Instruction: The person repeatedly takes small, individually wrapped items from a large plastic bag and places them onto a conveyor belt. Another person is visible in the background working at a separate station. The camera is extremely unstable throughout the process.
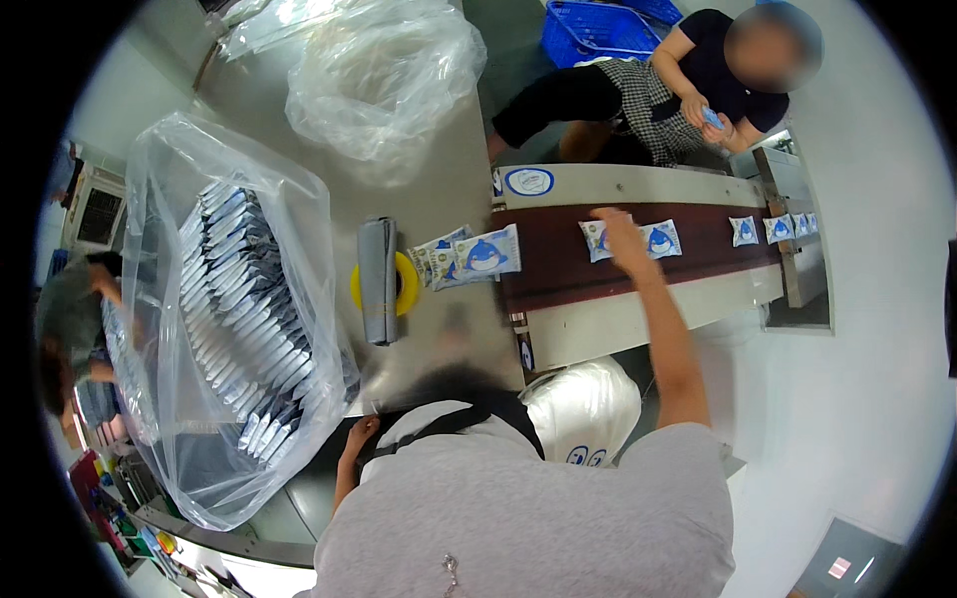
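My right hand [625, 244] reaches over the dark red conveyor belt [558, 269], its fingers stretched out across a small blue-and-white snack packet [594, 241]. A second such packet [660, 239] lies just right of that hand. Low beside the table's near edge is my left hand [365, 431], close to a large clear plastic bag [164, 359]; its fingers are too small to read. Inside the bag stand rows of silvery packets [224, 299]. A few loose packets [486, 255] overlap where the belt meets the metal table [439, 344].
A grey roll [378, 282] lies across a yellow tape ring [408, 284]. Crumpled clear bags [384, 80] cover the table's far end. Across the belt sits a co-worker [648, 100] holding a packet, near a blue crate [598, 35]. More packets [778, 228] lie farther right.
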